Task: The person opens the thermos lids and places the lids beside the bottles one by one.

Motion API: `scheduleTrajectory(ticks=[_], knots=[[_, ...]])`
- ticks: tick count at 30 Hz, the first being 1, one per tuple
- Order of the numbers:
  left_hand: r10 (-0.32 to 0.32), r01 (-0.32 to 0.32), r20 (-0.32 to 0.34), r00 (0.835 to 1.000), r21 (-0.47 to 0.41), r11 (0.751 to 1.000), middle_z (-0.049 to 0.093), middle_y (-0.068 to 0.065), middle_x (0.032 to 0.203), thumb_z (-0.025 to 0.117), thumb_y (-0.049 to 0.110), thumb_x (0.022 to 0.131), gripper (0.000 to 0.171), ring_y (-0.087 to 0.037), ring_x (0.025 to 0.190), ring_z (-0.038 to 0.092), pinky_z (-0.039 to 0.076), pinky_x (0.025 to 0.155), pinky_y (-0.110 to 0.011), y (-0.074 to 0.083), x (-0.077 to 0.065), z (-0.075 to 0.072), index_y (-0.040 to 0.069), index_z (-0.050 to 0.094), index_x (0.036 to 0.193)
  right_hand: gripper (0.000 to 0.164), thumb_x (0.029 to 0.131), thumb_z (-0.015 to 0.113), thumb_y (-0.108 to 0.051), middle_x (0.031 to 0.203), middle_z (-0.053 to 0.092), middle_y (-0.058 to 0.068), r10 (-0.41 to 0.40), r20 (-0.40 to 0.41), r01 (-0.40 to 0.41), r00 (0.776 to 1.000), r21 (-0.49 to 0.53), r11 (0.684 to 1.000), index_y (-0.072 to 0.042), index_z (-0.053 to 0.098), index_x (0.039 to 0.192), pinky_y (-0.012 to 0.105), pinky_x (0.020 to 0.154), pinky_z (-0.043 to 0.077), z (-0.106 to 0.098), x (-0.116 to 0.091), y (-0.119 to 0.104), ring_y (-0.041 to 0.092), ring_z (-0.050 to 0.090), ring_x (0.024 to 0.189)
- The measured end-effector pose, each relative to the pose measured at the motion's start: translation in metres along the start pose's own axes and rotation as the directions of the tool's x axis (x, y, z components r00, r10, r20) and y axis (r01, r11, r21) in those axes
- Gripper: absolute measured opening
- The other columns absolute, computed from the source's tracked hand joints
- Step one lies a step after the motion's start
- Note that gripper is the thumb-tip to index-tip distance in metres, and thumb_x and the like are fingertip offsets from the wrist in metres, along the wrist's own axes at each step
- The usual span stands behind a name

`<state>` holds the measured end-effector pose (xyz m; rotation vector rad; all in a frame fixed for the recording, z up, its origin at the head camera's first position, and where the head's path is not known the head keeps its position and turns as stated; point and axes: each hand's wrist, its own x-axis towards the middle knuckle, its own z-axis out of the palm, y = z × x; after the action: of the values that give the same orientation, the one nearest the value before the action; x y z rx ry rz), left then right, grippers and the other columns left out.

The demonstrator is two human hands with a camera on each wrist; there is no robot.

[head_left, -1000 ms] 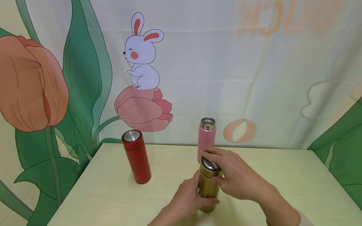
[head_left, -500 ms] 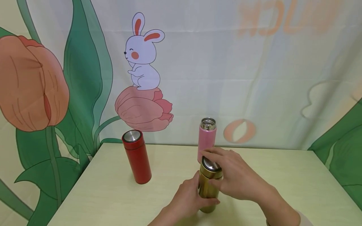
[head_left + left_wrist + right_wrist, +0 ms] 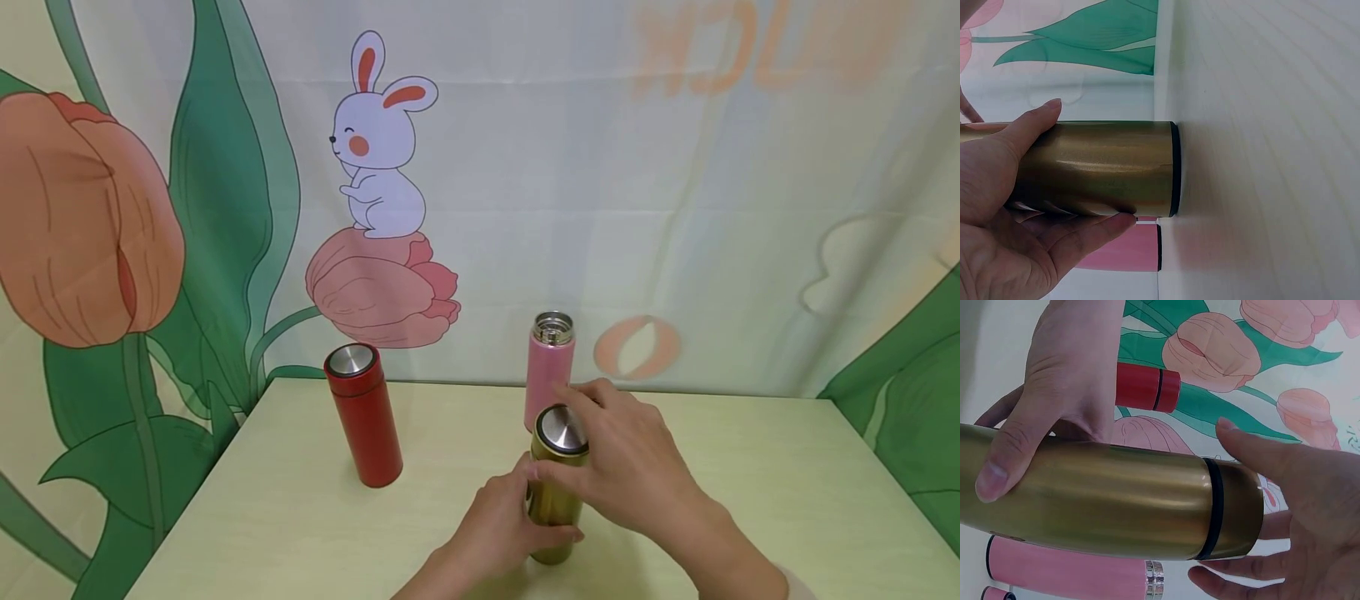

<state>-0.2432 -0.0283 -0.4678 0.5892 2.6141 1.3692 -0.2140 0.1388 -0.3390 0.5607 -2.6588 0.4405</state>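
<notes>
Grained table point(image 3: 285, 533), left fingers point(image 3: 1094, 240) gripping glossy gold flask point(image 3: 555, 504), right fingers point(image 3: 1260, 567) spread around metal-topped lid point(image 3: 561, 431)

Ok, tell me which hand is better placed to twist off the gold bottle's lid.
Right, most likely: the right hand is spread around the lid, while the left hand grips the gold bottle lower down and could steady it.

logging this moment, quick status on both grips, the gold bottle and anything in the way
Left grip round gold bottle. Right grip spread about lid, contact unclear. Bottle upright, lid on. Possible snag: pink bottle close behind.
</notes>
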Motion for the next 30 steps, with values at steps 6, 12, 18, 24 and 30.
scheduleTrajectory(ticks=[6,12,18,24,30], knots=[[0.003,-0.003,-0.006,1.000,0.011,1.000,0.069,0.012,0.102,0.091,0.049,0.076,0.068,-0.003,0.089,0.061,0.051,0.080,-0.026,0.000,0.000,0.000,0.025,0.054,0.127,0.084,0.069,0.089,-0.063,0.103,0.064,0.001,0.055,-0.029,-0.056,0.998,-0.056,0.997,-0.017,0.065,0.135,0.042,0.074,0.049,-0.001,-0.001,-0.004,0.014,0.060,0.079],[0.004,-0.004,-0.003,1.000,0.016,1.000,0.069,0.012,0.104,0.090,0.051,0.076,0.070,-0.003,0.091,0.062,0.051,0.081,-0.027,0.000,0.000,0.000,0.025,0.053,0.129,0.081,0.069,0.089,-0.063,0.101,0.062,0.002,0.091,-0.028,-0.093,0.995,-0.072,0.993,-0.016,0.067,0.131,0.042,0.073,0.047,0.000,-0.002,-0.009,0.016,0.060,0.075],[-0.003,0.004,-0.002,1.000,0.026,1.000,0.069,0.011,0.105,0.090,0.052,0.076,0.070,-0.005,0.092,0.061,0.051,0.082,-0.029,0.000,0.000,0.000,0.026,0.053,0.130,0.070,0.070,0.091,-0.058,0.099,0.063,0.005,0.085,-0.031,-0.087,0.996,-0.100,0.991,-0.013,0.071,0.119,0.043,0.073,0.050,0.003,-0.003,-0.012,0.020,0.062,0.076],[0.004,-0.004,-0.009,1.000,0.034,0.999,0.069,0.013,0.110,0.090,0.050,0.077,0.070,-0.005,0.096,0.062,0.052,0.086,-0.030,0.000,0.000,0.000,0.027,0.052,0.131,0.065,0.071,0.092,-0.054,0.100,0.065,0.005,0.071,-0.032,-0.073,0.997,-0.098,0.993,-0.012,0.072,0.116,0.044,0.074,0.052,0.002,-0.003,-0.012,0.021,0.063,0.077],[0.024,-0.024,-0.013,1.000,0.050,0.998,0.070,0.014,0.118,0.089,0.055,0.077,0.075,-0.004,0.103,0.064,0.053,0.091,-0.033,-0.002,0.000,0.001,0.027,0.049,0.134,0.063,0.071,0.093,-0.052,0.104,0.067,0.004,0.066,-0.006,-0.066,0.998,-0.110,0.992,-0.013,0.073,0.117,0.042,0.074,0.051,0.001,-0.003,-0.013,0.021,0.064,0.081]])
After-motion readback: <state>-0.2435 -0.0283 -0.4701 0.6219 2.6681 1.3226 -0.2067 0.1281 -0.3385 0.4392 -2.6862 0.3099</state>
